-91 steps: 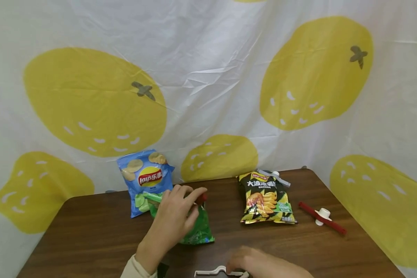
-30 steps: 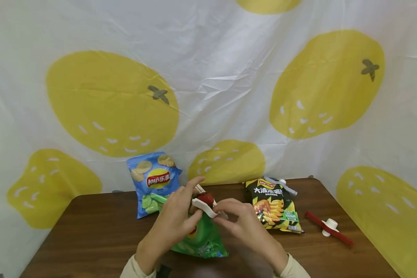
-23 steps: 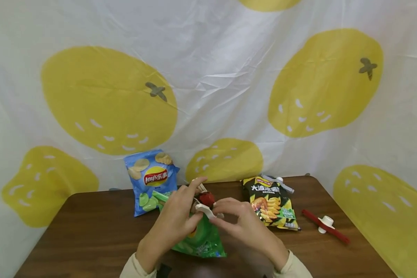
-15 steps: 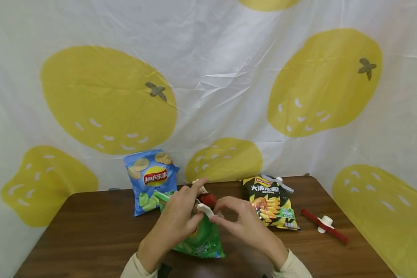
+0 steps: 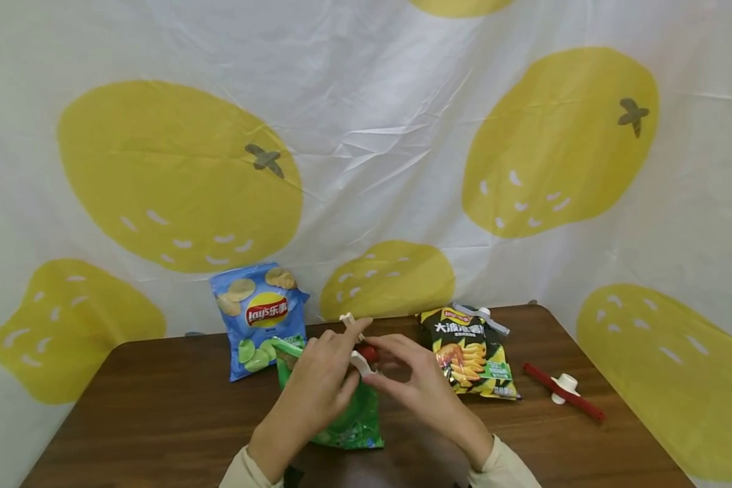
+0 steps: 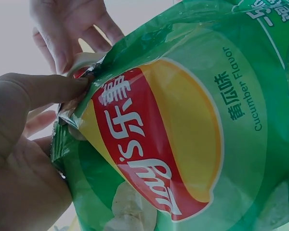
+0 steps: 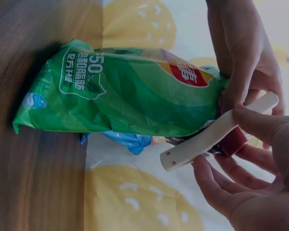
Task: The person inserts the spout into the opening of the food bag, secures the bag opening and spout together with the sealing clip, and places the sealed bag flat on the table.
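A green chip bag (image 5: 360, 420) stands tilted on the table, its mouth gathered toward my hands. The left hand (image 5: 317, 373) pinches the bag's top edge between thumb and fingers. In the right wrist view, a curved white bag clip (image 7: 212, 137) lies across the mouth, with a red cap (image 7: 233, 141) behind it. My right hand (image 7: 260, 183) holds this clip between thumb and fingers. Seen from the left wrist, the right hand's fingers reach behind the bag's folded edge, which partly hides the clip. A white end piece (image 5: 348, 318) sticks up beyond the left fingers.
A blue chip bag (image 5: 259, 318) leans against the lemon-print cloth at the back left. The black chip bag (image 5: 466, 352) at the right carries a grey clip (image 5: 482, 317). Farther right lies a red clip with a white cap (image 5: 564, 390) on the wooden table (image 5: 158, 400).
The right hand was low at the table's front by the white clip piece; it has lifted this to the bag's mouth, beside the left hand. Lately both hands shifted only slightly.
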A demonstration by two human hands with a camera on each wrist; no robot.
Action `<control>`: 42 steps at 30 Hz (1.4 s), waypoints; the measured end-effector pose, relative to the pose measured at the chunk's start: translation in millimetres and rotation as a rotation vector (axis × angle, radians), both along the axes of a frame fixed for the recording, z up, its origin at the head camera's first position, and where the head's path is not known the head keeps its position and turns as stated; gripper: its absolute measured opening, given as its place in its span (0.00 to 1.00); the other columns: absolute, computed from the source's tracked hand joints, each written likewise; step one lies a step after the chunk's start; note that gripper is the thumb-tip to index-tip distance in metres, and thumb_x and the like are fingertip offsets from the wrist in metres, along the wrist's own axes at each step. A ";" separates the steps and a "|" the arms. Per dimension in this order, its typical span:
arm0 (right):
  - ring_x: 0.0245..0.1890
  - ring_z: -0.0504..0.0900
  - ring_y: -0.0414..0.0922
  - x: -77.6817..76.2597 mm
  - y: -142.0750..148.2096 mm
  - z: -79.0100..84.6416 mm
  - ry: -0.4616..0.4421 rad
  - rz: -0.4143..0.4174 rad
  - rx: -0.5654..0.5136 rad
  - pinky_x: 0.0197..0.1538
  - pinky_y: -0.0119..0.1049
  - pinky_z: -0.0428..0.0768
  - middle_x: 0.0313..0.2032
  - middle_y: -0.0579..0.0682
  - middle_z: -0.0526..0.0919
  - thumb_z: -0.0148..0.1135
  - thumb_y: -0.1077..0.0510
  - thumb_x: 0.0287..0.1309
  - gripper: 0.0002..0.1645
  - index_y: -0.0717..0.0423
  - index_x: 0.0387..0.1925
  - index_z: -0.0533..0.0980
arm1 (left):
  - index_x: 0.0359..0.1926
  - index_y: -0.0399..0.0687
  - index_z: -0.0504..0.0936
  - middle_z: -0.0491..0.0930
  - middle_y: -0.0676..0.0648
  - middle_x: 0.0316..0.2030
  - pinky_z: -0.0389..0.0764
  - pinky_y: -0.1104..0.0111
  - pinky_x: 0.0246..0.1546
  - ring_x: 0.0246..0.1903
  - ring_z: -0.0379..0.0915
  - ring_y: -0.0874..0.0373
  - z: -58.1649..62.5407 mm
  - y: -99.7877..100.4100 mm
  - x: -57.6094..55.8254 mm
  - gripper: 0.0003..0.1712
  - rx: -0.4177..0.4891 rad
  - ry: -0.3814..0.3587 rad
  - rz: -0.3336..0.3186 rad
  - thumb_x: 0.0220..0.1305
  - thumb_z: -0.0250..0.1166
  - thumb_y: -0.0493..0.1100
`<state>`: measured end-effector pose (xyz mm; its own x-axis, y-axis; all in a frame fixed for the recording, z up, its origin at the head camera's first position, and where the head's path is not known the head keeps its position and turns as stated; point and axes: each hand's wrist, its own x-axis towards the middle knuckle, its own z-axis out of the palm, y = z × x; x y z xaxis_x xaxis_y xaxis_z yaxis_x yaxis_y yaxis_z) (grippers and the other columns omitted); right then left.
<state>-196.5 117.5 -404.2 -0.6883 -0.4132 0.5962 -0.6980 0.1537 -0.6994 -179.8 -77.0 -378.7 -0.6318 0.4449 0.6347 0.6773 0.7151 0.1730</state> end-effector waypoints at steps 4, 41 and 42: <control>0.49 0.84 0.50 -2.8 -1.8 -4.2 -0.024 0.000 -0.014 0.49 0.42 0.83 0.52 0.53 0.82 0.71 0.62 0.57 0.29 0.61 0.61 0.76 | 0.71 0.49 0.65 0.82 0.52 0.36 0.70 0.64 0.34 0.33 0.72 0.56 -1.8 -0.9 -0.3 0.43 0.008 -0.031 -0.007 0.53 0.69 0.31; 0.45 0.85 0.50 0.6 -12.3 -15.0 -0.187 -0.047 -0.044 0.47 0.43 0.84 0.53 0.55 0.81 0.74 0.61 0.54 0.35 0.51 0.63 0.71 | 0.71 0.51 0.65 0.81 0.49 0.45 0.77 0.55 0.47 0.44 0.77 0.52 1.0 -6.9 -1.4 0.47 0.077 -0.148 -0.091 0.50 0.68 0.24; 0.45 0.85 0.50 0.2 -10.7 -14.6 -0.201 -0.046 -0.033 0.47 0.43 0.84 0.53 0.54 0.80 0.75 0.61 0.54 0.35 0.50 0.63 0.71 | 0.71 0.50 0.65 0.81 0.50 0.44 0.77 0.57 0.45 0.42 0.76 0.54 0.7 -6.6 -1.9 0.47 0.085 -0.130 -0.095 0.50 0.68 0.23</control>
<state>-196.3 106.9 -418.8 -0.8124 -0.3611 0.4578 -0.5369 0.1571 -0.8289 -181.6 -83.6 -377.9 -0.6685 0.4546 0.5886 0.7092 0.6278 0.3207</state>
